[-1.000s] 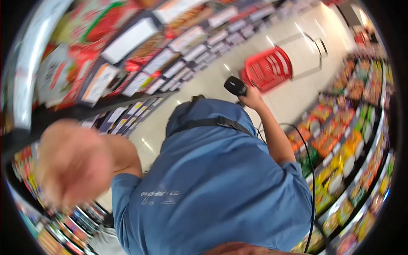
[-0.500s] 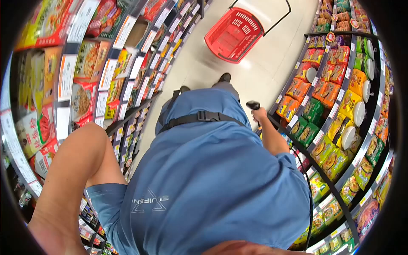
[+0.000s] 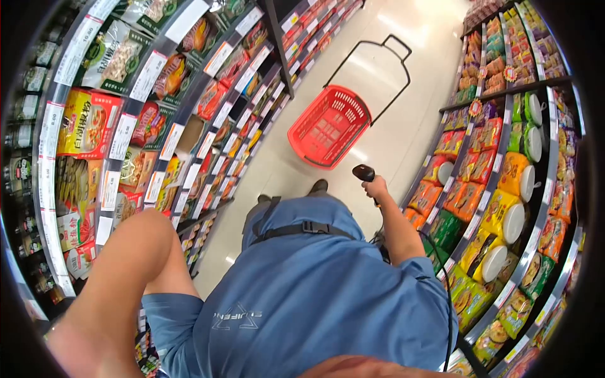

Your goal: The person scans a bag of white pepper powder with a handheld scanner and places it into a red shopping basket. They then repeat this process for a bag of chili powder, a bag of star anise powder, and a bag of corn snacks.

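Note:
My right hand [image 3: 376, 188] is closed around a black handheld device with a rounded head [image 3: 363, 172], held out in front of my body. A short dark end of the device shows below my fingers. Beyond that hand, a red shopping basket [image 3: 302, 135] with a long black pull handle [image 3: 408, 74] is on the floor. My left arm [image 3: 135, 252] is bent sharply, elbow forward, beside the left shelf; its hand lies outside the picture, past the lower left edge.
Packaged foods fill the left shelves [image 3: 148, 75] and the right shelves [image 3: 485, 183], with price labels along the edges. Between them runs a pale tiled floor [image 3: 378, 25]. A thin black cable [image 3: 449, 302] hangs beside my right side. One dark shoe [image 3: 319, 186] shows below my waist strap [image 3: 309, 228].
The view has tilted up the aisle, so the basket and its whole handle now show. My right hand has moved forward relative to my feet, still holding the black device.

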